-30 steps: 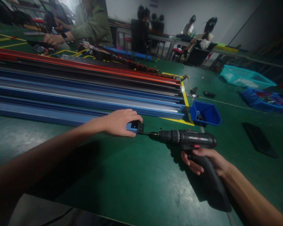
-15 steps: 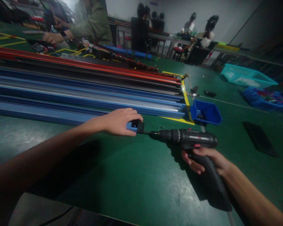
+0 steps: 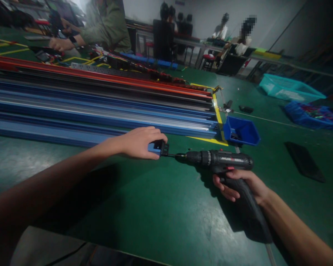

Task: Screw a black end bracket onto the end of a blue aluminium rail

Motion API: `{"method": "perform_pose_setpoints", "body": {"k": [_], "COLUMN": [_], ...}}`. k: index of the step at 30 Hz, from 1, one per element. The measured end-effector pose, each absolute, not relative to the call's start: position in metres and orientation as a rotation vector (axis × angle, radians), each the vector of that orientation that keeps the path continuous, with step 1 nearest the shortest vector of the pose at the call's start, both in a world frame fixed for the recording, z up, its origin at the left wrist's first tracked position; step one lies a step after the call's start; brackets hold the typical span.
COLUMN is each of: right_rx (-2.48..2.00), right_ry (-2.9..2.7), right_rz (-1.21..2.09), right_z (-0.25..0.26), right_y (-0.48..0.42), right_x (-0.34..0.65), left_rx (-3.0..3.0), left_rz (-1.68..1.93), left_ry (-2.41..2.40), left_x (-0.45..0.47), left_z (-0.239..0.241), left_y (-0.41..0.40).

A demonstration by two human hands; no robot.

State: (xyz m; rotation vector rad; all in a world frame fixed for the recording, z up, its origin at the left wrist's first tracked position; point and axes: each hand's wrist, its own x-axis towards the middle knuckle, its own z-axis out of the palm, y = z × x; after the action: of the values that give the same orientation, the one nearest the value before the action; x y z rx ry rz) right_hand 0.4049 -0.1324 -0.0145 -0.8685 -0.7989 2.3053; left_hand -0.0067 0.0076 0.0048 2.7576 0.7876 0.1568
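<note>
My left hand (image 3: 140, 143) is wrapped over the near end of a long blue metal profile (image 3: 80, 138), thumb on the near side and fingers across the top. A black end cap (image 3: 164, 149) sits at that profile's end, against my fingertips. My right hand (image 3: 242, 184) grips a black cordless drill (image 3: 227, 161) by its handle, the forefinger near the trigger. The drill lies level, pointing left. Its long thin bit (image 3: 172, 155) reaches to the black end cap; whether the tip is in a screw is too small to tell.
Several more blue profiles (image 3: 105, 108) and red ones (image 3: 127, 80) lie side by side behind. A blue bin (image 3: 246, 130) stands past their ends. A black flat object (image 3: 304, 161), a teal basket (image 3: 291, 87) and a blue tray (image 3: 313, 113) are at right. A co-worker's hand (image 3: 60, 44) is far left.
The drill and my right hand have shifted very slightly left, along with the whole view. My left hand keeps its hold on the profile, and the bit still meets the end cap.
</note>
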Motion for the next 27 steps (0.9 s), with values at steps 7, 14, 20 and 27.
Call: {"method": "perform_pose_setpoints", "body": {"k": [7, 14, 20, 27], "right_rx": [-0.831, -0.826, -0.856, -0.880], "right_ry": [-0.797, -0.833, -0.829, -0.830], "right_rz": [2.290, 2.290, 2.288, 2.287], "right_z": [-0.0178, -0.0170, -0.0168, -0.0182], "right_y": [-0.1324, -0.1324, -0.1317, -0.1312], "right_x": [0.4063, 0.4050, 0.4059, 0.4068], "left_rx": [2.748, 2.747, 2.752, 2.748], "left_rz": [0.169, 0.163, 0.157, 0.165], "left_ry": [0.798, 0.797, 0.788, 0.800], "left_x": [-0.0059, -0.0056, -0.0058, -0.0062], "left_z": [0.0058, 0.0067, 0.0057, 0.0051], "left_y": [0.0073, 0.0071, 0.0078, 0.0078]}}
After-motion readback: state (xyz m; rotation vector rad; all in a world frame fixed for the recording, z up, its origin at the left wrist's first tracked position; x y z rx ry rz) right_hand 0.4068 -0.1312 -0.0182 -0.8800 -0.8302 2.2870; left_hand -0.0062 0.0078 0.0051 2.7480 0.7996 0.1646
